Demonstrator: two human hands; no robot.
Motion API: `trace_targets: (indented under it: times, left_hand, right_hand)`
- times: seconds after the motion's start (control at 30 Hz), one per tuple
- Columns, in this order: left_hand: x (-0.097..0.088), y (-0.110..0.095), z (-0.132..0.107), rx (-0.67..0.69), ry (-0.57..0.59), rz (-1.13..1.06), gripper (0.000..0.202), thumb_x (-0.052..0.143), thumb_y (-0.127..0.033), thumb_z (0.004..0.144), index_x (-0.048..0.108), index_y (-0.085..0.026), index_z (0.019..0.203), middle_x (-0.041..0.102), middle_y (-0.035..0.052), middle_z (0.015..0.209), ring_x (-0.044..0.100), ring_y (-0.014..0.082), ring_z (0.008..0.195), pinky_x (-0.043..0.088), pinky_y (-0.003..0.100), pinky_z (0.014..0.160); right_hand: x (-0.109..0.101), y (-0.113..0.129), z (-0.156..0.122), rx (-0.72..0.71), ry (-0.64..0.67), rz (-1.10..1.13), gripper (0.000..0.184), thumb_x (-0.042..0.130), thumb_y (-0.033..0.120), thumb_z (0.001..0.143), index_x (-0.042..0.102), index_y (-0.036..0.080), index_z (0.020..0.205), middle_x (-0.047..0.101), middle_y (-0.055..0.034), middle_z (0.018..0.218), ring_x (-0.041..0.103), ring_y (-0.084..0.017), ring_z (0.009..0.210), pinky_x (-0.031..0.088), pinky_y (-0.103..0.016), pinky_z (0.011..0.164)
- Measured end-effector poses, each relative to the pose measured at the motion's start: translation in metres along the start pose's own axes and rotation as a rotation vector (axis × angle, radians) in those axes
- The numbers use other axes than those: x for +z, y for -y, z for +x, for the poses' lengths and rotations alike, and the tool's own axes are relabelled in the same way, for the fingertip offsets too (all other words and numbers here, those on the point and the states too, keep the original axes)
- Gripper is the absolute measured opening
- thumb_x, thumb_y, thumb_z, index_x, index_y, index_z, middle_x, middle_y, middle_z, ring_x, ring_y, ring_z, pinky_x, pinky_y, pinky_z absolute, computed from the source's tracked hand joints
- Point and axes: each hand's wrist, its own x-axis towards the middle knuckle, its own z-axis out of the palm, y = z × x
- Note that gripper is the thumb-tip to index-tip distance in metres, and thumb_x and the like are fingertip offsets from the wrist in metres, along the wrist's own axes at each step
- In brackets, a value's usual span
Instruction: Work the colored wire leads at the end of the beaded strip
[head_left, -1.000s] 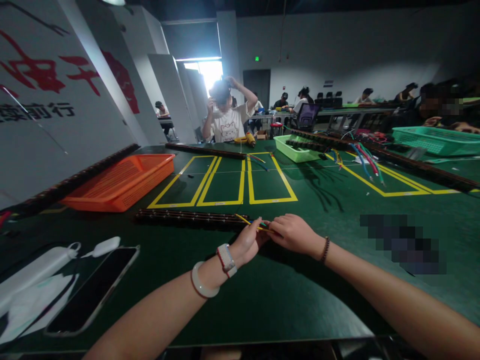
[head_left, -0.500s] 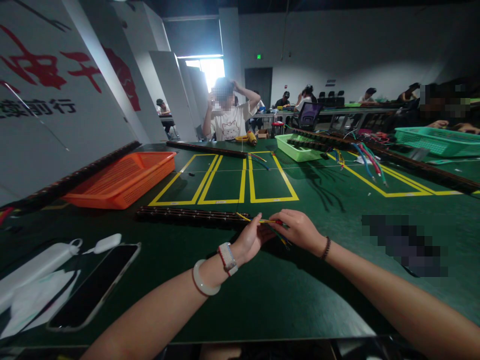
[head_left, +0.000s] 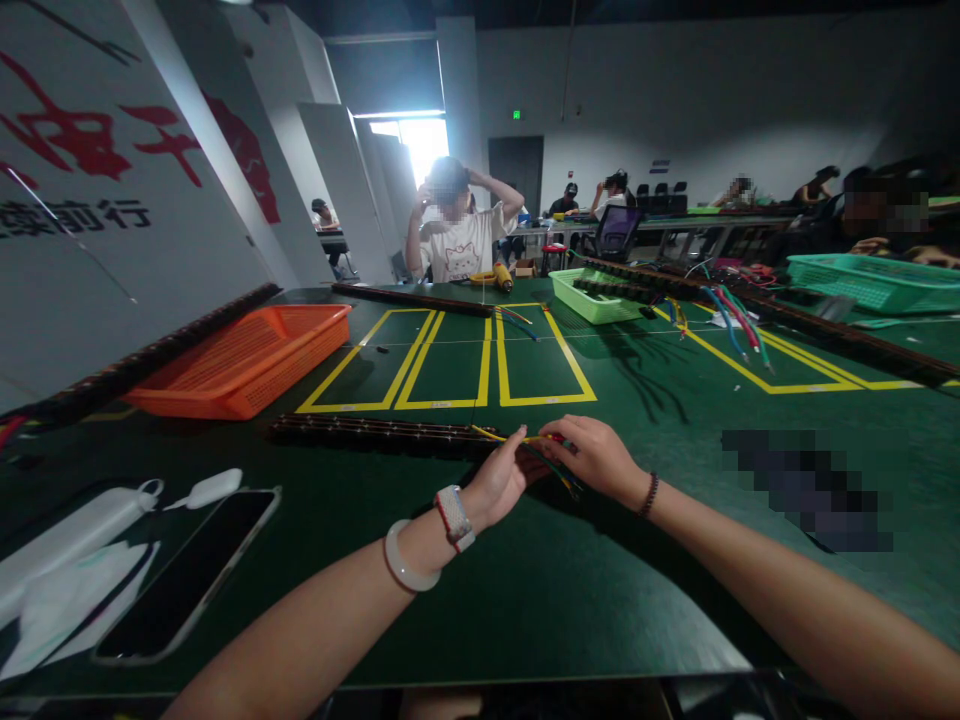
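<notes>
My left hand and my right hand meet on the green table, just right of a long dark strip of connectors. Both hands pinch a small bundle of coloured wires, yellow, red, green and blue. The yellow wire runs left from the fingers toward the strip's right end. A white bangle and a watch sit on my left wrist, a bead bracelet on my right.
A phone and white items lie at the near left. An orange basket stands left, green baskets farther back and right. Yellow tape boxes mark the table. Other people sit at the far side and at tables beyond.
My hands have lifted the wire bundle slightly and my right hand has shifted a little right, spreading the wires between the fingers. The person opposite has raised both arms to the head.
</notes>
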Motion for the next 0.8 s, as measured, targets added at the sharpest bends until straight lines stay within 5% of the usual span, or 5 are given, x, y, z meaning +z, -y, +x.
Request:
trace_targets:
  times: [0.8]
  left_hand:
    - [0.0026, -0.001, -0.0026, 0.0, -0.013, -0.011, 0.018, 0.046, -0.024, 0.088, 0.058, -0.011, 0.083, 0.066, 0.0091, 0.086, 0.061, 0.0162, 0.089, 0.043, 0.034, 0.092]
  right_hand:
    - [0.0006, 0.0006, 0.0002, 0.027, 0.032, 0.032, 0.017, 0.05, 0.032, 0.09, 0.061, 0.019, 0.092, 0.065, -0.0031, 0.087, 0.058, -0.015, 0.079, 0.042, -0.027, 0.072]
